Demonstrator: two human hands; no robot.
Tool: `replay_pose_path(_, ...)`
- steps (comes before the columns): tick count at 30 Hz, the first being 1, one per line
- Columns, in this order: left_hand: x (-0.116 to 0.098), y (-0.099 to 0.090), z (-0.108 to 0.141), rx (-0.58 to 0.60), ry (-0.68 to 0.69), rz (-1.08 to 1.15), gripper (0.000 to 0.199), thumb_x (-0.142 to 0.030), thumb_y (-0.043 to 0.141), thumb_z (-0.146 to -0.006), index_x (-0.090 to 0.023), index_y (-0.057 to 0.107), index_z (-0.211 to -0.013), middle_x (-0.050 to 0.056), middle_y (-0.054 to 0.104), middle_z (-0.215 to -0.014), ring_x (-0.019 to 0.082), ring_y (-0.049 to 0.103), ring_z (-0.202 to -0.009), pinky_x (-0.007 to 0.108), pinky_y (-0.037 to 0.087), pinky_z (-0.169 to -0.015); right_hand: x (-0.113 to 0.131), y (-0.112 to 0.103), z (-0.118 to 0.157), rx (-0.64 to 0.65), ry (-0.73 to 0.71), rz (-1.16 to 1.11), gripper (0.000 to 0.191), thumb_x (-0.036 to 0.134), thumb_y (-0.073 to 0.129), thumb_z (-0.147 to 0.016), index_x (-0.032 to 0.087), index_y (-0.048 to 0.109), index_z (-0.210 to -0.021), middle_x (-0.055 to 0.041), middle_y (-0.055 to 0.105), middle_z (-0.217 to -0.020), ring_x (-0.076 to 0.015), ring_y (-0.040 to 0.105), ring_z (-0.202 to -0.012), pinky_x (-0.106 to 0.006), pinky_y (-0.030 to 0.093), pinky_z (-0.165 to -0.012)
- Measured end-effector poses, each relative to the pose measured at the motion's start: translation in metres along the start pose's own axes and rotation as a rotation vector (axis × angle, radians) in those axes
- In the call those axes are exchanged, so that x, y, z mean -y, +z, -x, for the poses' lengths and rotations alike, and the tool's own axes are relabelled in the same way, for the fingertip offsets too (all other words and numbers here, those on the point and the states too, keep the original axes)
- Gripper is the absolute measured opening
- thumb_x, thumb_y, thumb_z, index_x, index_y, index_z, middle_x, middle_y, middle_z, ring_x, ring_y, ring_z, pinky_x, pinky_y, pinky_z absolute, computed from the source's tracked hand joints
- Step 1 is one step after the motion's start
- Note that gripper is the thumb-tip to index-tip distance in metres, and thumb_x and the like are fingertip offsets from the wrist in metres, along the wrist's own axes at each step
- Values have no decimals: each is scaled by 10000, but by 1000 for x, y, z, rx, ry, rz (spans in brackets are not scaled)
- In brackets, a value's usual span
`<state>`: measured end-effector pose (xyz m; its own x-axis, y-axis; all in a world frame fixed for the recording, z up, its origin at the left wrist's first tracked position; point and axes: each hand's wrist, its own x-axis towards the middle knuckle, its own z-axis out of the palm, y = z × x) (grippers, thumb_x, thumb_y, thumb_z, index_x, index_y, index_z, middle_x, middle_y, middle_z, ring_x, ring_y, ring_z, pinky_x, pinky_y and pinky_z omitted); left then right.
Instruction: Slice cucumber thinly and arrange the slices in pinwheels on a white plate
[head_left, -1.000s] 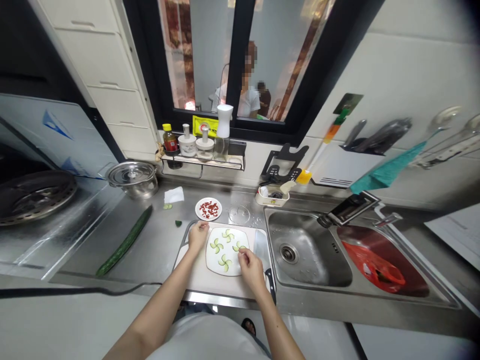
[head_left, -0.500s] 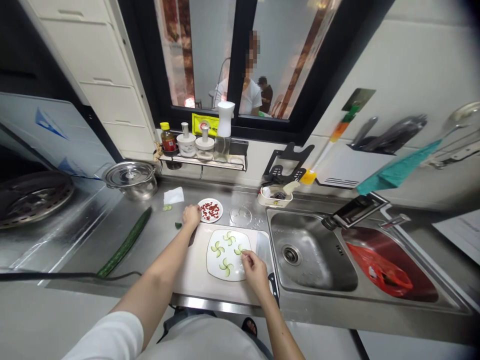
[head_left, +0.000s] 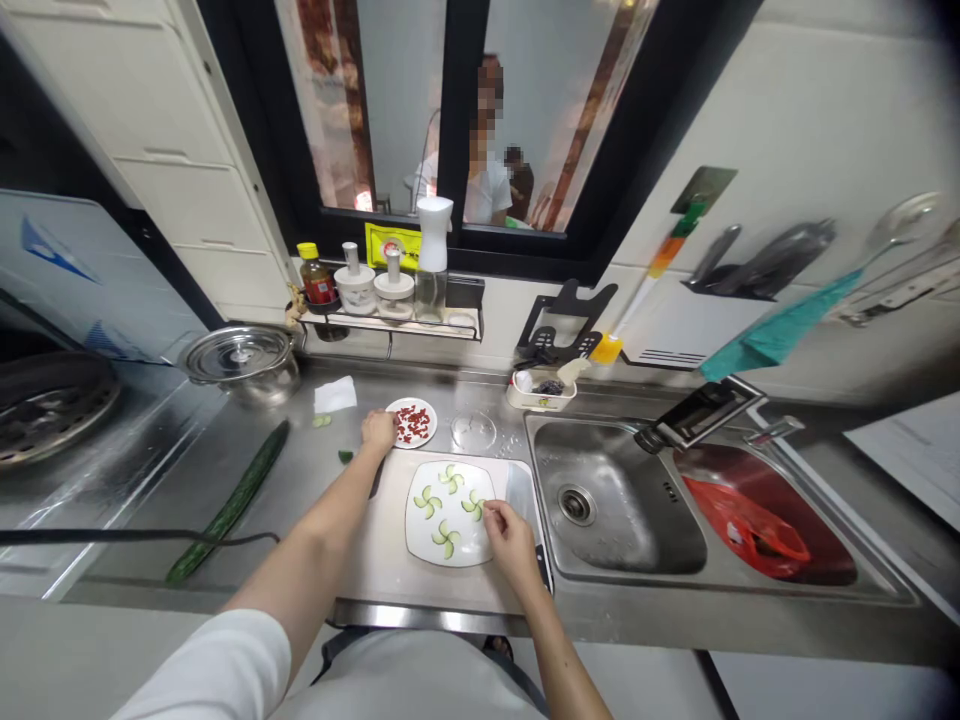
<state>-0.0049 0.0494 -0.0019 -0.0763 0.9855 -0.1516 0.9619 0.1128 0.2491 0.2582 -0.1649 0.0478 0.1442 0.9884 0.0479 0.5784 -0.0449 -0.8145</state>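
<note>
My left hand (head_left: 379, 432) is closed at the left rim of a small white plate (head_left: 430, 436). Small red pieces (head_left: 412, 422) lie on that plate. Over the right edge of a larger squarish white plate (head_left: 429, 538), my right hand (head_left: 510, 535) has its thumb and fingers pinched together. Whatever is in the pinch, if anything, is too small to make out. Several pinwheels of green-edged cucumber slices lie on the larger plate, and the right fingertips are beside the right-hand cucumber pinwheel (head_left: 473, 504). A pale cutting board (head_left: 375, 560) lies under the larger plate.
Left of the board lie a whole cucumber (head_left: 232, 505), a cucumber end (head_left: 346, 457) and a paper towel (head_left: 335, 394). A lidded steel pot (head_left: 247, 365) stands farther back. Knife handles show at the board's sides. The double sink (head_left: 622, 570) holds a red plastic bag (head_left: 757, 530).
The whole scene has shifted slightly left as my head turned. Both hands stay at nearly the same places by the plates; the cucumber pinwheels look unchanged.
</note>
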Motion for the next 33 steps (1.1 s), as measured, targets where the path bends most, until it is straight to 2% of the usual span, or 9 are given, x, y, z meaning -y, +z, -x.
replay_pose_path(9, 4, 3, -5, 18, -15, -6, 267, -310, 489, -858, -183, 690, -979, 123, 650, -1002, 225, 575, -978, 297, 438, -842, -3, 1, -8, 35, -20, -11, 355, 430, 447, -849, 166, 679, -891, -57, 683, -744, -176, 592, -659, -256, 441, -619)
replay_pose_path(15, 12, 3, -4, 6, -18, -2, 285, -283, 483, -859, -185, 678, -1042, 122, 639, -1021, 223, 572, -978, 292, 440, -841, 1, 3, -12, 28, -19, -19, 342, 412, 458, -838, 162, 685, -890, -60, 689, -746, -173, 594, -654, -250, 441, -612)
replay_pose_path(23, 13, 2, 1, -33, 116, 54, 295, -242, 513, -841, -265, 682, -1081, 78, 616, -1030, 215, 545, -1014, 271, 422, -860, -1, 4, -11, 53, -24, -24, 319, 399, 463, -841, 166, 678, -869, -47, 681, -726, -164, 586, -642, -244, 436, -616)
replay_pose_path(29, 11, 1, 4, -55, 85, 90, 260, -292, 516, -849, -232, 691, -1033, 87, 627, -986, 213, 554, -982, 260, 421, -823, -1, 1, -13, 61, -17, -33, 301, 394, 465, -846, 174, 670, -860, -43, 684, -744, -162, 583, -644, -240, 431, -613)
replay_pose_path(33, 9, -1, 7, -119, -16, 206, 240, -293, 504, -850, -179, 699, -933, 111, 646, -953, 217, 574, -955, 273, 426, -812, 2, 2, -17, 63, -9, -42, 304, 399, 466, -842, 172, 667, -846, -42, 678, -731, -159, 578, -633, -241, 431, -609)
